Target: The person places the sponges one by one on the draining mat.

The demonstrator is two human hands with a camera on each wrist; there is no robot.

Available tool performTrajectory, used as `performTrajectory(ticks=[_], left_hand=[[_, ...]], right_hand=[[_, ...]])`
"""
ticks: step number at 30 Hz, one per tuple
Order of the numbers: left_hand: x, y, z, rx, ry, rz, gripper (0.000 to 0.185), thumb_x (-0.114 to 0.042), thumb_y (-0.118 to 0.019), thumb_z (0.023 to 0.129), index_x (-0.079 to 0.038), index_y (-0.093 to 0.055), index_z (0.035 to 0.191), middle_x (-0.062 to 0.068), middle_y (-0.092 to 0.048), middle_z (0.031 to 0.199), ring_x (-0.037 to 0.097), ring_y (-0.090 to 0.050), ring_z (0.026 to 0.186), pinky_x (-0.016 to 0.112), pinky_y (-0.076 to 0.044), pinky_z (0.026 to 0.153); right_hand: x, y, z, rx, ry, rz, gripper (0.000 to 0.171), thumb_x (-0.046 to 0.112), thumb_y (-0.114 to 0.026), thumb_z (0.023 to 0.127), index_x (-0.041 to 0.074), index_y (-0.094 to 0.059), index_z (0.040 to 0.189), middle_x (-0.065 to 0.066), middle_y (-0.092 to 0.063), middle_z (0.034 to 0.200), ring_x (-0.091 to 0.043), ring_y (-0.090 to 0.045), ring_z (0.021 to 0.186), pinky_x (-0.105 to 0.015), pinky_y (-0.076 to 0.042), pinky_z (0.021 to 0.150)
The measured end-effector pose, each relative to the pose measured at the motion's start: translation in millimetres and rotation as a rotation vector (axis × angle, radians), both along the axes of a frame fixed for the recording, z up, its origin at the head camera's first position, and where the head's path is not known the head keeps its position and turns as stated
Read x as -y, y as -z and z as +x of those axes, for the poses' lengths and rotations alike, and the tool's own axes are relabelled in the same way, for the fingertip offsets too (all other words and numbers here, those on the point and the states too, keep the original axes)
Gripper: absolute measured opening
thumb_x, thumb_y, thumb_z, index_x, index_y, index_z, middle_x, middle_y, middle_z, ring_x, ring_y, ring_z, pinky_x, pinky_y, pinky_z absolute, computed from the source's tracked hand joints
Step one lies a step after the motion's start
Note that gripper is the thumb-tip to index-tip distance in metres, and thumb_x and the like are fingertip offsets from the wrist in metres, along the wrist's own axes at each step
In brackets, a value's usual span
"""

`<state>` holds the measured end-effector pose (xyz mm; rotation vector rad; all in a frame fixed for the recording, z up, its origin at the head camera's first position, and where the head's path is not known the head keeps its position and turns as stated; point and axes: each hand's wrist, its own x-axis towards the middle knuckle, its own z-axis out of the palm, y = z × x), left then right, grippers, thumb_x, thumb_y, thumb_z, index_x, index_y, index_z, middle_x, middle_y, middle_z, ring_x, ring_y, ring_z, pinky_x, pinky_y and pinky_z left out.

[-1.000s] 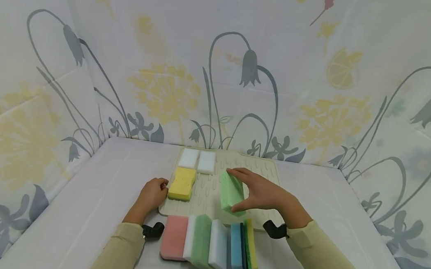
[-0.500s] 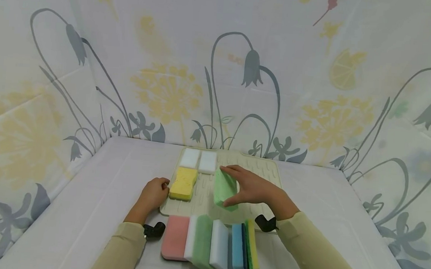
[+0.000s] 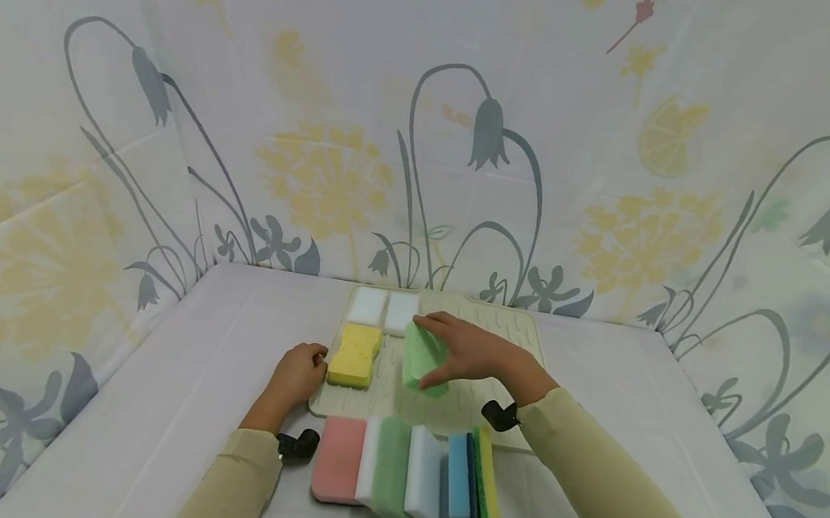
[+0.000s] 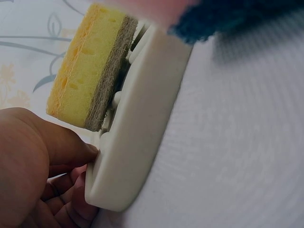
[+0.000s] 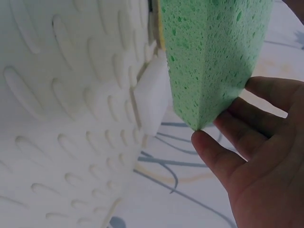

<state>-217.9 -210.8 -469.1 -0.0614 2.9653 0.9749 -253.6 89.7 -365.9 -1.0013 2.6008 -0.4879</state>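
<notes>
1. The green sponge [image 3: 421,358] is held in the right hand [image 3: 469,356], thumb at its near end and fingers curled over its far end. It is tilted on edge over the middle of the mat [image 3: 503,336], just right of the yellow sponge [image 3: 355,355].
2. In the right wrist view the fingers [image 5: 223,159] pinch a corner of the green sponge [image 5: 213,52]; its open-pored face shows no print or label.
3. The left hand [image 3: 299,371] rests on the table [image 3: 187,372] at the mat's left edge, fingers curled against the rim. The left wrist view shows the fingers [image 4: 57,147] touching the mat's [image 4: 142,123] corner; whether they truly grip it I cannot tell.
4. The yellow sponge [image 4: 88,66] lies flat on the mat beside that hand, with a grey-brown scouring layer underneath. No writing shows on it.
5. Beyond it, at the mat's far left corner, two white sponges [image 3: 382,308] lie side by side, touching. One of them [image 5: 152,95] shows behind the green sponge in the right wrist view.
6. The mat is cream, with raised drop-shaped ridges; no brand mark can be read.
7. Nearer the person, just off the mat's front edge, stands a row of sponges [image 3: 409,472]: pink, white-and-green, white, blue, then a yellow-and-green one. None carries readable text.
8. Both sleeves [image 3: 588,468] are beige.
9. A white curtain [image 3: 423,133] printed with grey bellflowers and yellow dandelions surrounds the table.
</notes>
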Motion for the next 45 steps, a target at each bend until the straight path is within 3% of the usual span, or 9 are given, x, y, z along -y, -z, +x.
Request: performTrajectory(ticks=[6,22,45], left_hand=[[1,0.1,-0.4,0.003,0.001,-0.002,0.035,-0.010,-0.049,0.094,0.006,-0.061,0.123,0.015,-0.064,0.100,0.023,-0.058,0.086,0.041,-0.049,0.078],[1,0.7,-2.4,0.005,0.005,0.015,0.035,-0.010,-0.050,0.094,0.005,-0.061,0.124,0.015,-0.066,0.103,0.022,-0.058,0.086,0.040,-0.049,0.078],[-1,-1.7,-1.9,0.016,-0.008,0.032,0.036,-0.011,-0.050,0.095,0.005,-0.061,0.125,0.015,-0.065,0.102,0.021,-0.056,0.083,0.039,-0.048,0.077]], right_hand=[[8,3.0,-9.4,-0.005,-0.017,0.039,0.104,0.061,-0.074,0.073,0.025,-0.023,0.155,-0.006,-0.024,0.159,-0.029,-0.031,0.143,-0.050,-0.035,0.110],[31,5.9,-19.9,0.021,-0.029,0.123,0.103,0.059,-0.073,0.076,0.017,-0.022,0.156,-0.010,-0.023,0.160,-0.031,-0.024,0.147,-0.051,-0.029,0.114],[56,21.9,-22.8,0.012,-0.024,0.216,0.097,0.055,-0.075,0.076,0.010,-0.033,0.151,-0.014,-0.035,0.153,-0.031,-0.036,0.141,-0.046,-0.034,0.112]])
